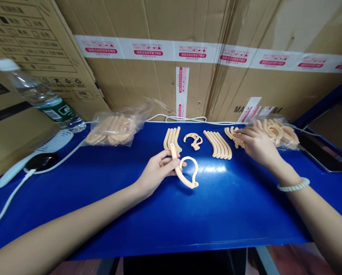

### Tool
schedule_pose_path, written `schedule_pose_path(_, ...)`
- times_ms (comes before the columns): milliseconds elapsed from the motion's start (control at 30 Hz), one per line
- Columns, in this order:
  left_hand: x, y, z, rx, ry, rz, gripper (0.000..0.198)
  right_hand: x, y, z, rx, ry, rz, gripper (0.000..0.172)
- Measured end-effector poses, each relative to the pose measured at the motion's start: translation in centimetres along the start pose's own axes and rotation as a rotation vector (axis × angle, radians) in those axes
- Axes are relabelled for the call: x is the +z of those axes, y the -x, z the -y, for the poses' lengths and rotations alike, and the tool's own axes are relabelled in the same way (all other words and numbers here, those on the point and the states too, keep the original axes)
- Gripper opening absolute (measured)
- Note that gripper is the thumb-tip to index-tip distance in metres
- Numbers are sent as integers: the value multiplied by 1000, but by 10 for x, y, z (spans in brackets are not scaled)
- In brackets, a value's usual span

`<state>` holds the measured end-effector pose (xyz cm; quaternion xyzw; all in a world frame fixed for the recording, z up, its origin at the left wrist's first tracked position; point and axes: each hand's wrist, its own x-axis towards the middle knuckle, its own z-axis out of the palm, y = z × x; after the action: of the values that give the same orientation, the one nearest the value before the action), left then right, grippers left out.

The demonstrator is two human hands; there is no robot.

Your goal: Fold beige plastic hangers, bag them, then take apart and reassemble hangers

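My left hand pinches a beige plastic folding hanger piece, a curved arm joined at its lower end to a round hook, raised over the blue table. My right hand is at a small pile of beige plastic parts on the right. Its fingers are bent down onto the pile and drawn together; what lies under the fingertips is hidden. Between the hands are a row of curved hanger arms, a loose group of hooks, and a shorter row of arms just behind my left hand.
Clear bags of beige parts lie at the back left and back right. A water bottle, a pale hairbrush and a black oval device are left. A phone lies right. Cardboard and a white cable line the back.
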<state>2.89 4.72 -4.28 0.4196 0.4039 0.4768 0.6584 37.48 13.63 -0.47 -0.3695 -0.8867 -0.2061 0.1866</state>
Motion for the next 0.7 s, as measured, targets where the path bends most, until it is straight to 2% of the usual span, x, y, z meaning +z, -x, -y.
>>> schedule_pose_path(100, 1, -2, 2, 28, -2, 4, 42, -10, -13, 56, -61, -328, -191, 32)
schedule_pose_path(167, 1, -2, 4, 42, -13, 11, 44, -16, -16, 94, -260, -379, -212, 31)
schedule_pose_path(267, 0, -3, 5, 63, -55, 19, 46, -18, -14, 131, -466, -258, -125, 29)
schedule_pose_path(333, 0, -2, 5, 70, -90, 41, 45, -15, -11, 138, -509, -193, -79, 27)
schedule_pose_path(467, -1, -3, 6, 85, -133, 87, 45, -9, -8, 135, -521, -172, -77, 19)
schedule_pose_path(567, 0, -3, 8, 143, -163, 48, 49, -7, -9, 131, -469, -217, -81, 15)
schedule_pose_path(633, -1, -2, 10, 275, -212, -48, 62, -7, -10, 129, -422, -261, -69, 17)
schedule_pose_path(700, -2, 1, 10, 503, -333, -174, 75, -7, -10, 128, -391, -305, -70, 18)
